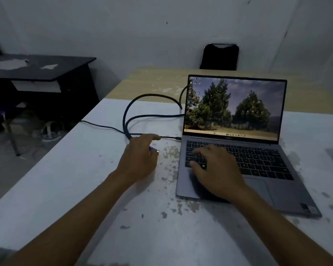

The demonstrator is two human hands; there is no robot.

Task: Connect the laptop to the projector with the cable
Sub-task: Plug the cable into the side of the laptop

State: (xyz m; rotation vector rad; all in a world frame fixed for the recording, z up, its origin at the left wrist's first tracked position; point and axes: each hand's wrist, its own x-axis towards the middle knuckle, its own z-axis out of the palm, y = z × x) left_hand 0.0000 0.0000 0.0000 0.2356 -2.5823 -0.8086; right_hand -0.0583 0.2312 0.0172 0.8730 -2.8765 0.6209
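An open grey laptop [258,191] sits on the white table [65,189] with its screen lit, showing trees. A thick dark cable [136,99] loops over the table to the left of the screen. My left hand [138,160] is closed around that cable's plug end [154,149], whose blue and metal tip pokes out towards the laptop's left side, a short gap away. A thinner cable [169,137] is plugged into the laptop's left edge. My right hand [217,173] rests flat on the left part of the keyboard, fingers spread. No projector is in view.
A second, tan table [152,83] adjoins behind, with a black chair [220,56] at its far side. A dark desk [40,70] stands to the left, with clutter on the floor beneath it. The white tabletop has worn patches.
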